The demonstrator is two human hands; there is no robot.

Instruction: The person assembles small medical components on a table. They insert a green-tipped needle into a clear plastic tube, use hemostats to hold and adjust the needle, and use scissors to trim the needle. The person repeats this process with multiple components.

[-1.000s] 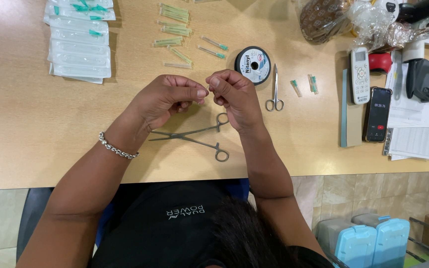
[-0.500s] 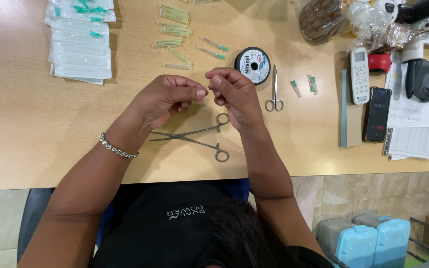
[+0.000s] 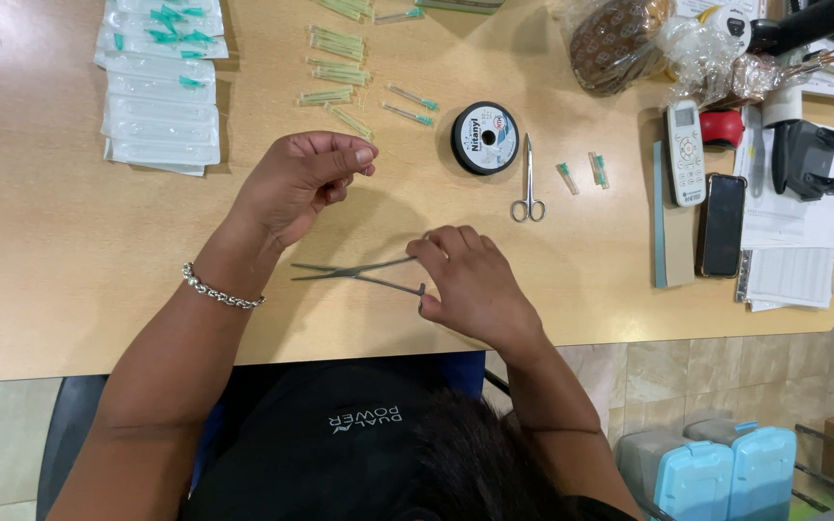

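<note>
fingers of right hand [image 3: 470,285] closing on clamp [image 3: 359,274] handles; left hand [image 3: 301,178] pinched shut, contents unclear; lift gently, level.

1. Spool [image 3: 486,138]: black, flat on the desk [image 3: 41,260], top centre.
2. Scissors [image 3: 528,183]: small, steel, just right of spool, tips pointing away.
3. Packs [image 3: 161,101]: white stack w/ green bits, top left.
4. Needles [image 3: 340,72]: capped, pale green, loose rows betw. packs & spool.
5. Remote [image 3: 685,152]: white, far right.
6. Phone [image 3: 721,225]: black, face down, just below remote.
7. Papers [image 3: 792,275]: right edge.
8. Boxes [image 3: 716,468]: blue, on floor, bottom right.
</note>
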